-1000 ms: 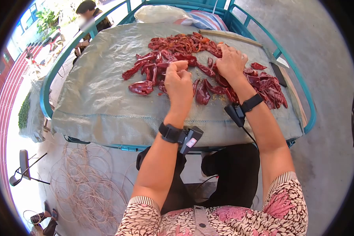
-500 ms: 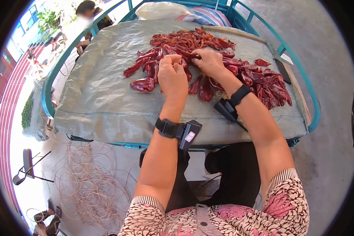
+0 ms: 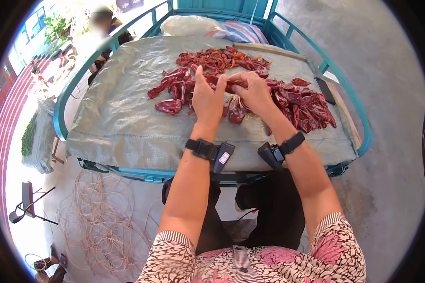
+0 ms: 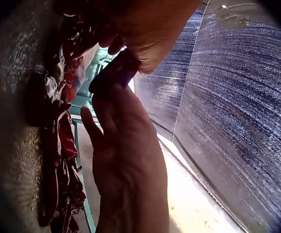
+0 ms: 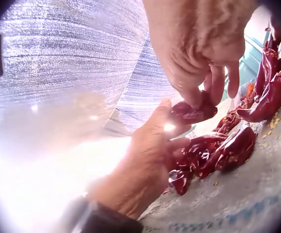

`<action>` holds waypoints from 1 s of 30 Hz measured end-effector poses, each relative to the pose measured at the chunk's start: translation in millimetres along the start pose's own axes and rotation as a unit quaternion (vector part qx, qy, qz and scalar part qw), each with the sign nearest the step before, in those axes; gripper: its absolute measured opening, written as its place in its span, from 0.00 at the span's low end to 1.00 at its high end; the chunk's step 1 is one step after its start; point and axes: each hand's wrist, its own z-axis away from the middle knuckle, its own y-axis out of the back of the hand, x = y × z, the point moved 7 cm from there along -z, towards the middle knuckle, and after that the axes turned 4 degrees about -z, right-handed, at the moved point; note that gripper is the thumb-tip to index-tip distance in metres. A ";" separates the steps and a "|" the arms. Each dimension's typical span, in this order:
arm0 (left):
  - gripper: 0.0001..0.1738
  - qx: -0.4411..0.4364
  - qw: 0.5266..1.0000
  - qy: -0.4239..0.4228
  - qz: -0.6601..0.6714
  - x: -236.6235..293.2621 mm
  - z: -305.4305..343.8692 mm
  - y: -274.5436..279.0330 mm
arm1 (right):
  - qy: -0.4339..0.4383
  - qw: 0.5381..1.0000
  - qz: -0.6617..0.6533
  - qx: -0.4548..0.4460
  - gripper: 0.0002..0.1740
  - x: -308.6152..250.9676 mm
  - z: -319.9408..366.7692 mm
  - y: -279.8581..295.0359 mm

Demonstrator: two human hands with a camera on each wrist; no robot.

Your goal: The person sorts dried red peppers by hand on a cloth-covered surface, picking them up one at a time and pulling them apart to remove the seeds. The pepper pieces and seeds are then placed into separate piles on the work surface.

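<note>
Here, both hands meet over the middle of the cart bed on a single dried chilli (image 3: 229,86). The right hand (image 3: 252,92) pinches its body between thumb and curled fingers. The left hand (image 3: 208,96) reaches in with fingers mostly straight, the tips against the chilli's other end and the thumb standing off. The wrist views do not show any tighter grip than that. The chilli is lifted clear of the cloth, apparently so that both ends can be worked at once.

The rest of the crop lies in three lots round the hands, which looks like sorting. A dense heap (image 3: 222,59) sits at 12 o'clock, a flatter spread (image 3: 302,106) at 3 o'clock, and a looser scatter of large pods (image 3: 170,87) at 9 o'clock. Yellow seeds (image 5: 276,121) dot the cloth beside the pods.

Everything rests on a grey woven sheet (image 3: 127,122), probably laid to keep pods and seeds from falling through the teal cart frame (image 3: 61,108). A dark phone (image 3: 325,90) lies at the sheet's edge at 3 o'clock, past the spread. A white sack (image 3: 189,23) sits at the far end at 12 o'clock. On the ground at 7 o'clock lies a tangle of pale wire (image 3: 104,221).
</note>
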 end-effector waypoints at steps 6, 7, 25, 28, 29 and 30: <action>0.21 -0.003 0.995 0.071 0.070 -9.3 -5.3 12.2 | 0.034 0.976 0.091 0.193 0.11 -10.5 27.0 29.2; 0.19 -0.007 0.999 0.038 -0.027 -8.5 -6.3 12.7 | 0.043 0.963 0.109 0.242 0.11 -6.1 31.7 38.4; 0.12 -0.052 0.949 -0.140 -0.276 -2.5 7.0 -1.5 | 0.061 0.934 0.166 0.309 0.15 1.3 52.7 49.3; 0.11 -0.047 0.954 -0.189 -0.229 11.2 9.7 0.6 | 0.082 0.942 0.169 0.277 0.16 -1.8 47.9 43.7; 0.11 -0.050 0.952 -0.211 -0.215 15.4 12.2 -0.2 | 0.095 0.949 0.165 0.253 0.17 -5.1 47.5 40.8; 0.12 -0.054 0.950 -0.232 -0.202 20.5 14.5 0.2 | 0.107 0.954 0.161 0.228 0.18 -9.7 47.8 37.0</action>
